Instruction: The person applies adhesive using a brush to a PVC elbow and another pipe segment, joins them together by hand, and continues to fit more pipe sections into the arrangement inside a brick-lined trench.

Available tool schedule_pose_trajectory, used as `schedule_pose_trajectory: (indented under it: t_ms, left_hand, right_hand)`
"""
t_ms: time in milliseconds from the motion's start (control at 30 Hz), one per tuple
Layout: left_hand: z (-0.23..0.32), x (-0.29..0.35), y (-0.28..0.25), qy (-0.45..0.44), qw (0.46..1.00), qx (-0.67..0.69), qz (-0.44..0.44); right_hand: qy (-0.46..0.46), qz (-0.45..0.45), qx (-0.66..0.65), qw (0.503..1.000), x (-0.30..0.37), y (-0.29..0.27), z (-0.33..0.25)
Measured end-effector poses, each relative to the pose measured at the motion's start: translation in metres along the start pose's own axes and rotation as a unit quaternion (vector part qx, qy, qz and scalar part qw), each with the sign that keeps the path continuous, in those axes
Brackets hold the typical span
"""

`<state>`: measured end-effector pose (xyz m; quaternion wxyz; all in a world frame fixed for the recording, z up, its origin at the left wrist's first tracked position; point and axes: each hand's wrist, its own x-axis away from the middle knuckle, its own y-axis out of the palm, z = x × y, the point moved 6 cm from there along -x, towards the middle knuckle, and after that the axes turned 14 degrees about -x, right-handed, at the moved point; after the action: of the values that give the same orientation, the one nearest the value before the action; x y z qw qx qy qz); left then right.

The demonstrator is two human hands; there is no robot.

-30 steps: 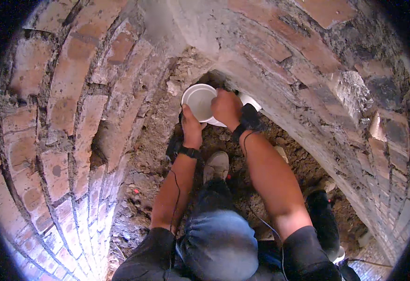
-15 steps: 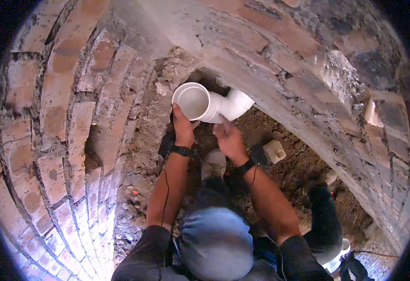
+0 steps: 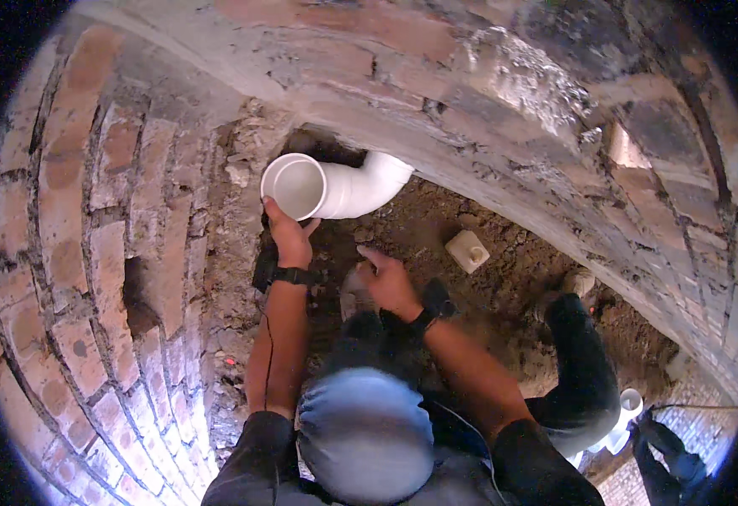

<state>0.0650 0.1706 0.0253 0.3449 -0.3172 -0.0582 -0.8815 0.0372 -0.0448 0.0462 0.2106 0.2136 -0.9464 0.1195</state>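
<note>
A white plastic pipe bend (image 3: 352, 192) sits low against the brickwork, its wide round socket facing up toward me. My left hand (image 3: 291, 240) grips the lower side of that socket, thumb on the rim and fingers behind it. The far end of the bend meets the foot of the right wall; whether it goes into anything there is hidden. Below the bend and apart from it is my right hand (image 3: 388, 282), with its index finger out, the others partly curled, and nothing visible in it.
A hole (image 3: 322, 145) opens in the wall behind the bend. Brick walls close in on the left (image 3: 91, 278) and right (image 3: 546, 152). A small cream container (image 3: 468, 250) lies on the dirt floor (image 3: 504, 312). Another white pipe piece (image 3: 630, 402) is at lower right, beyond a dark-trousered leg (image 3: 584, 354).
My right hand has come off the pipe bend and drawn back toward me. My left hand keeps its grip. The whole view has shifted, and the bend's far end appears closer to the right wall.
</note>
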Motion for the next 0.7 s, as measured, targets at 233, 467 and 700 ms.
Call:
schedule_pose_trajectory:
  t_ms: [233, 467, 700]
  left_hand:
    - [-0.009, -0.009, 0.005, -0.032, 0.999, 0.022, -0.035]
    - [0.016, 0.0, 0.004, -0.041, 0.996, -0.029, -0.071]
    - [-0.007, -0.005, 0.014, -0.086, 0.985, 0.016, -0.148]
  right_hand:
    - [-0.03, 0.001, -0.001, 1.0, 0.015, 0.004, 0.012]
    - [0.006, 0.024, -0.06, 0.998, -0.041, -0.001, -0.069]
    - [-0.119, 0.063, -0.026, 0.991, -0.073, 0.014, -0.101]
